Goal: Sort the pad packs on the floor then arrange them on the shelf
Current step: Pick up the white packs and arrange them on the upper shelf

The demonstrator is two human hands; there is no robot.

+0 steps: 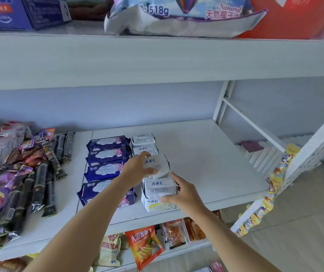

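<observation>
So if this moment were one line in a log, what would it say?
left hand: holds white ABC pack | right hand: grips front ABC pack | shelf: blue row, white row

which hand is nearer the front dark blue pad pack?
Left. The left hand grips a white ABC pack just behind and right of the front dark blue pack, its forearm crossing over it. The right hand is farther right, beyond the white column.

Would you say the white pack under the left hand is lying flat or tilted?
Tilted: the white pack in the left hand leans, its near edge overlapping the front pack.
</observation>
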